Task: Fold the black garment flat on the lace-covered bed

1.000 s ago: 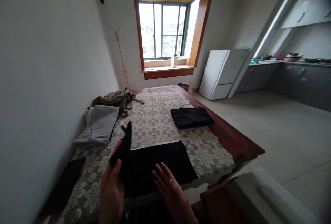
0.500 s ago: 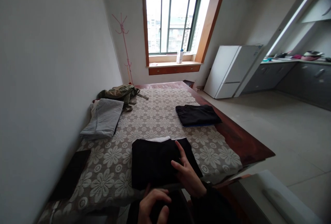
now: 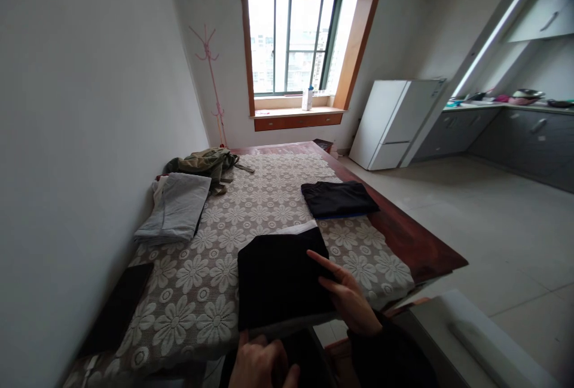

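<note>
A folded black garment (image 3: 280,280) lies on the near edge of the flower-patterned tablecloth (image 3: 219,319), with a strip of white (image 3: 302,228) showing at its far edge. My right hand (image 3: 352,298) rests at the garment's right side, its index finger stretched over the cloth and the fingers apart. At the near left corner, my left hand (image 3: 260,361) touches the garment's edge with one fingertip. Its other fingers are bent, and the thumb stands apart. The underside of both hands is hidden.
Folded dark clothes (image 3: 338,198) lie farther right. Folded grey clothes (image 3: 177,205) and a camouflage backpack (image 3: 201,164) are by the left wall. A flat dark object (image 3: 119,307) sits at the near left. A pale bench-like surface (image 3: 484,334) stands right of the table (image 3: 421,238).
The garment's right part has drawn inward, and its outline is squarer. My right hand has shifted right and down; my left hand has dropped lower, a fingertip at the near corner.
</note>
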